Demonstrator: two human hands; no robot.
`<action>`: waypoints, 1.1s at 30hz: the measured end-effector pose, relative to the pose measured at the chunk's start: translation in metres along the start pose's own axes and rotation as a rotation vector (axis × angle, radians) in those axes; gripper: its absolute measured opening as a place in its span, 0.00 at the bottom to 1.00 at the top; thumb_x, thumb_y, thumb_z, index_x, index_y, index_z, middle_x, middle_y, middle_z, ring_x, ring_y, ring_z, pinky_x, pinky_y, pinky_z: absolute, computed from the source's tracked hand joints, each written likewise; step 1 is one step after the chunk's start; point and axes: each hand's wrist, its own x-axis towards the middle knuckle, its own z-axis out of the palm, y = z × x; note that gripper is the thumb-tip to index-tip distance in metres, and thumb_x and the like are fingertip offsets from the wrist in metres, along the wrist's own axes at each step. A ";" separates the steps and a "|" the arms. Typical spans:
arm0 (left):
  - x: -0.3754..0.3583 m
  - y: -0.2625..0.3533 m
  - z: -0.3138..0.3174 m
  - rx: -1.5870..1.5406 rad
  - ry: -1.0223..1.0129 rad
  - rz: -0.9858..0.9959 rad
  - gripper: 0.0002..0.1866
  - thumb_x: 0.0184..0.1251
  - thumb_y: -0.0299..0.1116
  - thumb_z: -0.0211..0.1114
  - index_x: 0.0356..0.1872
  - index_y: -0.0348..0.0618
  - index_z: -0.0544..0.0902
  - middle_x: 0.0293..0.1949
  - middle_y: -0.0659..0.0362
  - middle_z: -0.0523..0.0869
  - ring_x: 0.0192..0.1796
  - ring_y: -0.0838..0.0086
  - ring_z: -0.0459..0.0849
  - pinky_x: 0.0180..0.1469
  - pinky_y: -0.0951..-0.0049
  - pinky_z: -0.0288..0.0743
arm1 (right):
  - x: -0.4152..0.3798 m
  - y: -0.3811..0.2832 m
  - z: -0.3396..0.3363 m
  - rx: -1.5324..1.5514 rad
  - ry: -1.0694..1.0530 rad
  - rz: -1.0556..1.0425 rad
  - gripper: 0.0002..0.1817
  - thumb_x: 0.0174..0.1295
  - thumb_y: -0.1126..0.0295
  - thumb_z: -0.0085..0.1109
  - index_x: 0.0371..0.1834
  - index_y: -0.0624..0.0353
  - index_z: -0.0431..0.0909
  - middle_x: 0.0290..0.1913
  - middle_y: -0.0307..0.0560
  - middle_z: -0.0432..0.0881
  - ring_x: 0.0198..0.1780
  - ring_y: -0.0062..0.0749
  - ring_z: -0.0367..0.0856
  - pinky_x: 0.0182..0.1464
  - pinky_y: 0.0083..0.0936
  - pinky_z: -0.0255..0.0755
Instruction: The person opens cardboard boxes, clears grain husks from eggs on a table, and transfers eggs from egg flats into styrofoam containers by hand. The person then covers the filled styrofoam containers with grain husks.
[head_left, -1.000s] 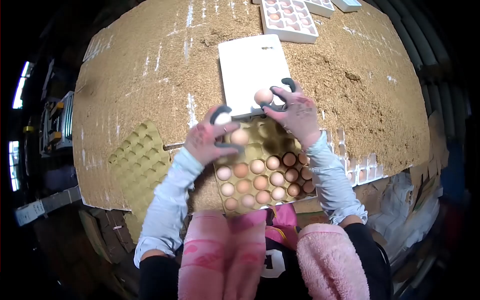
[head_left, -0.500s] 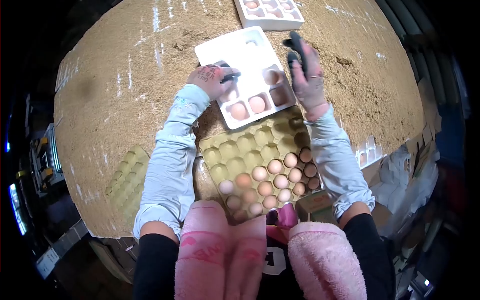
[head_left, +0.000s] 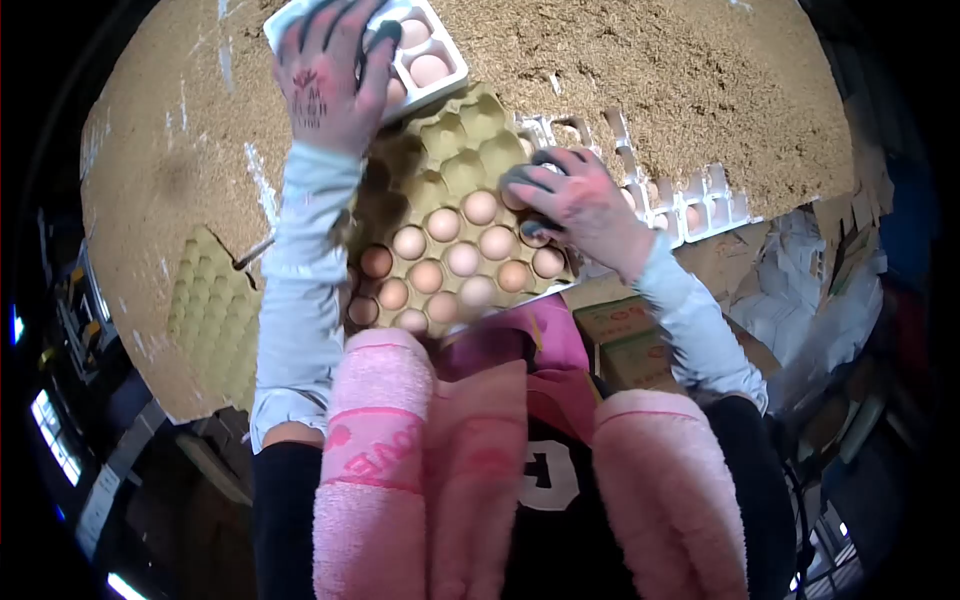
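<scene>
My left hand [head_left: 330,75], in a dark-fingered glove, is spread over a white foam egg tray [head_left: 450,90]. Pale eggs [head_left: 430,70] sit in the tray's uncovered compartments; the hand hides the others. Below it lies a yellowish pulp egg carton [head_left: 464,170], its nearer cups filled with several brown and pinkish eggs [head_left: 463,260] and some far cups bare. At the carton's right side, my gloved right hand [head_left: 585,205] has its fingers curled round an egg [head_left: 513,196], partly hidden by them.
Clear plastic egg packs [head_left: 690,212] holding eggs stand along the right of the husk-covered surface [head_left: 690,70]. Another pulp carton [head_left: 210,310] lies at the left. Printed cardboard boxes [head_left: 635,350] are below the right forearm, and white plastic bags [head_left: 790,265] are at the far right.
The view has shifted, moving the trays up and left in it. My right hand has come down from beside the foam tray to the carton's eggs. The foam tray's right front compartment now holds an egg.
</scene>
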 end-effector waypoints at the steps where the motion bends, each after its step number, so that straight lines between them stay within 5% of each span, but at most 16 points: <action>1: -0.007 0.020 -0.007 -0.297 -0.061 -0.062 0.16 0.60 0.37 0.63 0.49 0.47 0.81 0.43 0.56 0.83 0.46 0.60 0.80 0.49 0.56 0.71 | 0.008 -0.003 0.013 -0.116 -0.108 -0.034 0.18 0.54 0.63 0.57 0.50 0.46 0.77 0.48 0.37 0.77 0.57 0.36 0.71 0.56 0.33 0.66; 2: -0.034 0.036 0.002 -0.383 -0.071 -0.059 0.16 0.56 0.37 0.67 0.46 0.45 0.82 0.34 0.54 0.83 0.37 0.60 0.82 0.40 0.66 0.75 | 0.011 0.006 0.018 -0.077 -0.100 -0.062 0.19 0.52 0.62 0.60 0.50 0.47 0.77 0.48 0.37 0.78 0.57 0.35 0.71 0.57 0.32 0.65; 5: -0.111 0.084 0.023 0.260 -0.695 -0.145 0.34 0.52 0.52 0.68 0.62 0.56 0.72 0.53 0.57 0.79 0.60 0.60 0.72 0.64 0.53 0.60 | -0.001 0.026 0.017 0.355 0.094 -0.064 0.26 0.48 0.61 0.67 0.54 0.51 0.78 0.48 0.41 0.79 0.58 0.38 0.72 0.60 0.34 0.66; 9: -0.136 0.087 0.034 0.173 -0.561 0.055 0.31 0.50 0.48 0.70 0.56 0.49 0.76 0.50 0.59 0.81 0.59 0.61 0.73 0.66 0.50 0.60 | -0.031 0.045 -0.019 1.711 -0.015 0.346 0.25 0.52 0.67 0.68 0.55 0.59 0.78 0.53 0.41 0.78 0.50 0.25 0.78 0.52 0.24 0.75; 11: -0.120 0.102 0.016 0.010 -0.596 -0.156 0.25 0.54 0.37 0.67 0.55 0.41 0.77 0.50 0.56 0.83 0.56 0.60 0.77 0.68 0.56 0.62 | -0.023 0.042 -0.003 1.050 -0.137 0.015 0.21 0.55 0.66 0.64 0.53 0.58 0.78 0.50 0.43 0.80 0.45 0.30 0.81 0.45 0.20 0.76; 13: -0.125 0.109 0.005 -0.702 -0.278 -0.887 0.26 0.55 0.32 0.65 0.57 0.38 0.76 0.51 0.53 0.83 0.53 0.63 0.81 0.62 0.62 0.71 | -0.022 0.012 0.007 0.230 -0.163 -0.155 0.22 0.53 0.63 0.65 0.52 0.57 0.77 0.46 0.45 0.81 0.42 0.37 0.82 0.41 0.24 0.77; 15: -0.122 0.097 -0.012 -1.285 0.094 -1.203 0.22 0.56 0.28 0.60 0.53 0.31 0.77 0.49 0.50 0.83 0.49 0.66 0.82 0.55 0.68 0.75 | -0.026 0.003 0.016 0.253 -0.165 -0.116 0.25 0.51 0.60 0.66 0.52 0.56 0.76 0.46 0.45 0.82 0.43 0.38 0.82 0.40 0.31 0.76; 17: -0.126 0.099 -0.021 -1.086 -0.080 -1.391 0.18 0.59 0.29 0.57 0.49 0.31 0.79 0.41 0.50 0.84 0.45 0.65 0.83 0.50 0.69 0.75 | -0.034 0.014 0.011 0.522 -0.046 -0.033 0.27 0.50 0.62 0.67 0.56 0.55 0.76 0.47 0.45 0.81 0.44 0.35 0.82 0.44 0.29 0.76; 19: -0.126 0.094 -0.012 -0.758 -0.505 -0.986 0.20 0.61 0.44 0.64 0.46 0.40 0.80 0.37 0.55 0.83 0.42 0.66 0.83 0.42 0.69 0.75 | -0.047 0.025 -0.014 1.405 -0.072 0.323 0.36 0.45 0.68 0.70 0.63 0.56 0.73 0.50 0.44 0.79 0.49 0.28 0.78 0.54 0.23 0.71; 21: -0.124 0.121 0.004 0.201 -0.895 -0.301 0.25 0.54 0.53 0.68 0.46 0.46 0.80 0.46 0.57 0.81 0.44 0.63 0.83 0.41 0.66 0.76 | -0.053 0.029 -0.025 1.645 -0.171 0.443 0.32 0.45 0.69 0.70 0.59 0.56 0.76 0.50 0.44 0.78 0.49 0.28 0.78 0.54 0.23 0.71; 24: -0.119 0.134 0.020 0.352 -1.158 -0.204 0.26 0.49 0.56 0.69 0.44 0.50 0.80 0.50 0.58 0.74 0.46 0.64 0.83 0.43 0.66 0.77 | -0.053 0.006 -0.005 0.482 -0.280 0.041 0.13 0.55 0.66 0.60 0.45 0.46 0.82 0.50 0.49 0.78 0.41 0.39 0.81 0.45 0.28 0.76; 27: -0.135 0.125 0.007 0.104 -0.846 -0.186 0.27 0.49 0.51 0.70 0.49 0.50 0.80 0.56 0.55 0.76 0.47 0.61 0.82 0.46 0.67 0.77 | -0.051 -0.020 0.004 -0.037 -0.300 -0.029 0.07 0.55 0.61 0.59 0.31 0.49 0.78 0.51 0.53 0.77 0.33 0.39 0.81 0.31 0.32 0.73; 30: -0.146 0.111 -0.008 -0.940 -0.366 -0.975 0.30 0.46 0.34 0.70 0.56 0.44 0.77 0.49 0.53 0.81 0.48 0.64 0.82 0.53 0.69 0.75 | -0.057 -0.005 -0.017 0.568 -0.198 0.236 0.26 0.47 0.54 0.69 0.51 0.51 0.80 0.51 0.53 0.78 0.45 0.41 0.81 0.48 0.32 0.74; 31: -0.133 0.117 -0.022 -1.086 -0.365 -1.062 0.28 0.48 0.32 0.66 0.56 0.43 0.77 0.52 0.53 0.79 0.50 0.67 0.80 0.53 0.68 0.75 | -0.054 0.022 -0.003 1.132 -0.263 0.271 0.28 0.60 0.51 0.59 0.60 0.55 0.74 0.52 0.50 0.79 0.52 0.35 0.79 0.58 0.31 0.70; 32: -0.140 0.113 -0.018 -0.687 -0.407 -0.541 0.27 0.49 0.31 0.64 0.56 0.48 0.78 0.54 0.51 0.77 0.52 0.63 0.80 0.53 0.63 0.76 | -0.035 0.028 -0.019 1.371 -0.133 0.269 0.28 0.65 0.51 0.52 0.61 0.59 0.72 0.53 0.49 0.79 0.53 0.33 0.79 0.59 0.31 0.70; 33: -0.132 0.125 -0.023 -0.368 -0.691 -0.431 0.26 0.48 0.34 0.65 0.54 0.53 0.79 0.58 0.49 0.73 0.53 0.59 0.79 0.52 0.59 0.77 | -0.014 0.032 -0.020 1.625 -0.075 0.335 0.27 0.67 0.52 0.48 0.61 0.61 0.71 0.53 0.48 0.80 0.50 0.30 0.79 0.54 0.27 0.72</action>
